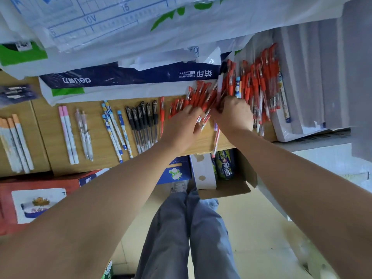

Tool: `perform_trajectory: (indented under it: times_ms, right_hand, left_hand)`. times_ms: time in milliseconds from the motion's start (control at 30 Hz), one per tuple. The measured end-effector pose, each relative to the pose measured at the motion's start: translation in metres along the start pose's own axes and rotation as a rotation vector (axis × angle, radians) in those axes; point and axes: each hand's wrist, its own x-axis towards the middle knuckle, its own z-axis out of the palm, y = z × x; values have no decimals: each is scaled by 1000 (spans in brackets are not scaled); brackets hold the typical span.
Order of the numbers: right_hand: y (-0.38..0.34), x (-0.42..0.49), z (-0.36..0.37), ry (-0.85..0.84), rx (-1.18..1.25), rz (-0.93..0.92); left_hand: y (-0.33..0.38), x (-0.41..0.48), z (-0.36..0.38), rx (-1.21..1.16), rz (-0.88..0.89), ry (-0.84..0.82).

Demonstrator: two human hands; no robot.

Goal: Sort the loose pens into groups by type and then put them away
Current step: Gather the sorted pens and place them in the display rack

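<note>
The red pens [259, 81] lie in a loose heap at one o'clock. They spill from the wooden table [98, 156] up onto a stack of white paper [314, 77], and have clear plastic barrels, red caps and red grips. At the heap's seven o'clock edge the left hand [181, 127] curls its fingers round a few of them. The right hand [233, 115], knuckles up at the left hand's three o'clock, is closed on a fistful, with one barrel jutting past the table's front edge. The two hands nearly touch.

Sorted rows lie on the pale grained wood out toward nine o'clock from the hands:
- a single red pen [162, 115]
- black pens [143, 121] with dark grips and clear barrels
- blue-capped pens [114, 127] printed with a cartoon pattern
- two translucent pinkish pens [85, 133]
- two white pens with pink caps [68, 133]
- orange-capped pens [16, 141] at the far nine o'clock edge

Behind the rows at eleven o'clock sits a glossy plastic-wrapped ream [120, 77]. Its navy band reads "deli" upside down, beside Chinese characters and a small "No." label too fine to read surely. At twelve o'clock a film-covered sheet [90, 19] shows a blue grid with "10V" and "15". Below the table at five o'clock, an open cardboard box [227, 188] holds a can.
</note>
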Motion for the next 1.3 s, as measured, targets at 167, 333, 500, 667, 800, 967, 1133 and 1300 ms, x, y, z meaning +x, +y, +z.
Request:
perform_trajectory:
  times_ms: [167,333,500,667,800,967,1133,1300]
  right_hand:
    - [11,-4,-1,33,269,-77]
    - [32,-13,-16,85,412,-59]
    - [56,-30,-21,105,404,-83]
    - [70,-44,-22,125,397,-48]
    - [70,-47,-22,99,413,-44]
    - [58,-55,-23,-80,417,-109]
    - [56,-58,-20,-136,421,-140]
    - [54,-40,-20,99,202,67]
  left_hand:
    - [0,-3,3,15,3,10]
    - [14,-6,10,13,22,-14]
    - [37,-4,19,180,195,-203]
    - [42,-2,20,343,129,-140]
    - [36,-3,15,222,42,-134]
    - [47,3,17,-401,-124,-48]
    - [59,13,17,-588,-284,28]
    - [41,9,11,-567,-412,8]
